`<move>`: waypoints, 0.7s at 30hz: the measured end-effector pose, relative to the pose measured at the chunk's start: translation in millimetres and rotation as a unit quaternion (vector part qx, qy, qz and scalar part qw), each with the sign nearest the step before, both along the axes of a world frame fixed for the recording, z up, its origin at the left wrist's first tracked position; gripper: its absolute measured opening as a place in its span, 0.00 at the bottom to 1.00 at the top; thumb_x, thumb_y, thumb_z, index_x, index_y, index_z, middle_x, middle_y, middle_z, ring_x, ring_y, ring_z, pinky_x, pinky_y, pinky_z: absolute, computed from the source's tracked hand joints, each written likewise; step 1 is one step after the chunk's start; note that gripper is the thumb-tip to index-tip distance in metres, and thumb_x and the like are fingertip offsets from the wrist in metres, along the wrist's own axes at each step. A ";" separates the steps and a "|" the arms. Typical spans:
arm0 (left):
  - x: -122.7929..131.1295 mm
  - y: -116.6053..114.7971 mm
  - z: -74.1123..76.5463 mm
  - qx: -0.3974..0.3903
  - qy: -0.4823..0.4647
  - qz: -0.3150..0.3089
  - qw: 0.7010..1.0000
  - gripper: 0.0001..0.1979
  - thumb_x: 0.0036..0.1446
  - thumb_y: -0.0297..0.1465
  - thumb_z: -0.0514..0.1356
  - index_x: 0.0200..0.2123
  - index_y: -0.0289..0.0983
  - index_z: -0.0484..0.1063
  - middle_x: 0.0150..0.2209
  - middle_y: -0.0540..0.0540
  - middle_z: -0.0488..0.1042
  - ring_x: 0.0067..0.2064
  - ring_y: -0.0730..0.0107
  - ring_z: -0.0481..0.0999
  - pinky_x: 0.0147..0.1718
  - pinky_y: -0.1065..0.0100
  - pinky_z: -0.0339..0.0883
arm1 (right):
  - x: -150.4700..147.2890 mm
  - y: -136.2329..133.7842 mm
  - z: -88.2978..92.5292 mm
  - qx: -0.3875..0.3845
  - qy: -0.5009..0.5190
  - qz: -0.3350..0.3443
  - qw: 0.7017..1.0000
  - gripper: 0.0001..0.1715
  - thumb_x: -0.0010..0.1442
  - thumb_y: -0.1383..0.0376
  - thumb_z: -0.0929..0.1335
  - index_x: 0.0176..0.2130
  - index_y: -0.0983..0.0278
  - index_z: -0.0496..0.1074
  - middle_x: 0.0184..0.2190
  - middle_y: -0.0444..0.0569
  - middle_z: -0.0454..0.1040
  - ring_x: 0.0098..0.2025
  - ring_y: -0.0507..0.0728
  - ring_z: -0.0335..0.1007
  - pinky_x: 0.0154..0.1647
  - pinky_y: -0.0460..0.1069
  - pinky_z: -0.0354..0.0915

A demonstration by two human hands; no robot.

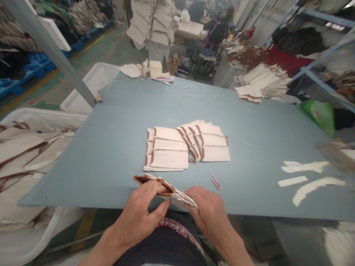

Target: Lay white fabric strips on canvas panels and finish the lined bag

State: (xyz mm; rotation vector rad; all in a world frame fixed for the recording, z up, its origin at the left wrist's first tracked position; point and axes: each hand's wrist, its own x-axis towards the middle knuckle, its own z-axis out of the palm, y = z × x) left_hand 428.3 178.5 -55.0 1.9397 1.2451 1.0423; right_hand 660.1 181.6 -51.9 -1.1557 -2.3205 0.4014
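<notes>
Between my two hands, over the table's near edge, is a cream fabric piece with brown trim [177, 195], tilted and partly folded. My left hand [145, 207] grips its left part, with the fingers tucked inside the brown-edged fold and the thumb outside. Closed on its right end is my right hand [208, 207], whose fingertips are mostly hidden behind the cloth. Just beyond lie stacked cream pieces with brown edging [169, 153], and a second fanned stack [212, 142] overlaps them on the right. Small pink-handled thread snips [215, 181] rest right of my hands.
The blue-grey table [111, 159] spans the view. Cream strips [305, 181] lie on its right side, and a fabric pile [263, 81] sits at the far right. White bins of fabric [33, 155] stand at the left. A seated person [216, 35] is beyond the table.
</notes>
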 end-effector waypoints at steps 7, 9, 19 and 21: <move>6.9 12.4 52.4 -0.225 -0.057 -0.015 0.973 0.12 0.64 0.36 0.56 0.32 0.42 0.77 0.31 0.49 0.81 0.32 0.61 0.78 0.33 0.67 0.70 | -12.5 0.8 21.7 -0.034 -0.038 0.021 0.998 0.18 0.79 0.56 0.59 0.39 0.58 0.69 0.29 0.48 0.76 0.27 0.59 0.71 0.27 0.53 0.59; 4.8 13.6 58.2 -0.245 -0.060 -0.021 0.967 0.16 0.67 0.40 0.53 0.30 0.42 0.76 0.30 0.49 0.80 0.32 0.61 0.77 0.33 0.67 0.69 | -14.6 -0.1 25.5 -0.048 -0.004 0.019 0.999 0.18 0.79 0.56 0.58 0.43 0.59 0.70 0.31 0.48 0.77 0.29 0.58 0.72 0.28 0.53 0.60; 4.8 19.6 84.5 -0.231 -0.013 -0.050 0.972 0.10 0.64 0.30 0.56 0.30 0.38 0.74 0.29 0.53 0.76 0.31 0.70 0.71 0.32 0.72 0.63 | -27.4 15.2 45.4 -0.414 0.329 -0.011 0.848 0.25 0.66 0.44 0.69 0.33 0.61 0.66 0.26 0.41 0.66 0.28 0.51 0.59 0.29 0.47 0.58; 4.3 21.5 88.5 -0.231 -0.002 -0.065 0.971 0.09 0.63 0.29 0.56 0.30 0.38 0.74 0.28 0.54 0.75 0.30 0.72 0.71 0.32 0.73 0.62 | -27.9 19.7 47.3 -0.464 0.351 0.005 0.813 0.27 0.64 0.42 0.70 0.33 0.61 0.66 0.26 0.39 0.63 0.27 0.50 0.56 0.29 0.46 0.56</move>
